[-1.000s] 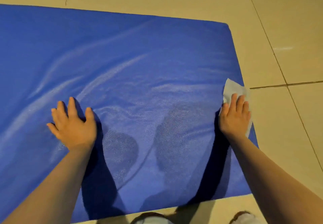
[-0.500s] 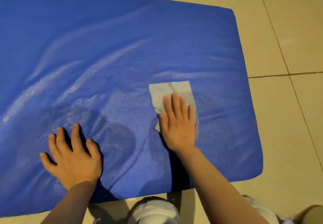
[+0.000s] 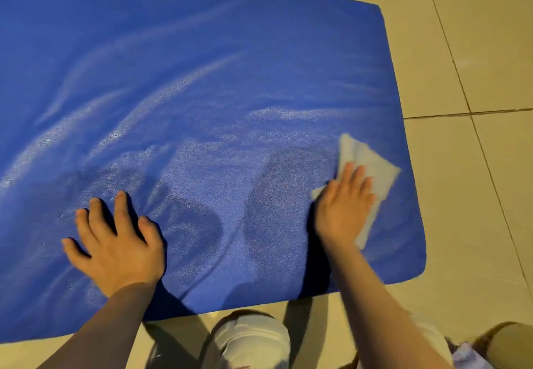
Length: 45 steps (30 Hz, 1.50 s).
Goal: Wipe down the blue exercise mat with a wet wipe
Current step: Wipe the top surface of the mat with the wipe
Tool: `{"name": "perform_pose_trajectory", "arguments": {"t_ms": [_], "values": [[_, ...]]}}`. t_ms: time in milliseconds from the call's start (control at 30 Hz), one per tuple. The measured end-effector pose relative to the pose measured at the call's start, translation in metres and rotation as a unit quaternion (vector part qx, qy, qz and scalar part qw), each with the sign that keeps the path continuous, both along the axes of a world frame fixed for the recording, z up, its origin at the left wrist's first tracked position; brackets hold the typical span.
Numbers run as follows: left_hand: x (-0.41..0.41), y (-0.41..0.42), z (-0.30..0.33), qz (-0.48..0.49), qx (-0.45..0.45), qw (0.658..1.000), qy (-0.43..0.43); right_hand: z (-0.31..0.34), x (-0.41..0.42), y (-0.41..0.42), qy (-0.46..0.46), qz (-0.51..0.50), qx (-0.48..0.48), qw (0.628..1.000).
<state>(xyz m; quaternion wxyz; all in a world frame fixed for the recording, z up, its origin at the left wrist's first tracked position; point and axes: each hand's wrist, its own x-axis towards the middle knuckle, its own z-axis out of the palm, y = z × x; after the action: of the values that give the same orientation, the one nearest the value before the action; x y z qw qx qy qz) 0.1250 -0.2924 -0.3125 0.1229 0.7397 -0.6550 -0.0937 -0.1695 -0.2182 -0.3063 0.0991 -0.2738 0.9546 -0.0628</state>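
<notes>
Right hand [image 3: 344, 207] flat, pressing one wipe [image 3: 372, 167] lower right, left hand [image 3: 115, 241] spread flat on one mat [image 3: 202, 80], long axis running left.

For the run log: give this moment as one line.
left hand flat on blue mat | right hand presses wet wipe near mat's right edge | wiping under way

One blue exercise mat [image 3: 202, 80] is seen, spread on a tiled floor [image 3: 476, 37]. One pale wet wipe [image 3: 372, 164] is counted on the mat. Two bare hands are shown: one left hand [image 3: 115, 241] and one right hand [image 3: 344, 204]. Two grout lines [image 3: 450, 51] are made out crossing on the floor. One knee in light cloth [image 3: 251, 340] is visible at the bottom edge.
</notes>
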Motion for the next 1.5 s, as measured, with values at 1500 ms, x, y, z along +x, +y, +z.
{"name": "perform_pose_trajectory", "arguments": {"t_ms": [1500], "values": [[0.005,-0.004,-0.004,-0.005,0.013,1.0,0.01,0.012,-0.07,0.152,-0.045,0.184,0.014,0.982]]}}
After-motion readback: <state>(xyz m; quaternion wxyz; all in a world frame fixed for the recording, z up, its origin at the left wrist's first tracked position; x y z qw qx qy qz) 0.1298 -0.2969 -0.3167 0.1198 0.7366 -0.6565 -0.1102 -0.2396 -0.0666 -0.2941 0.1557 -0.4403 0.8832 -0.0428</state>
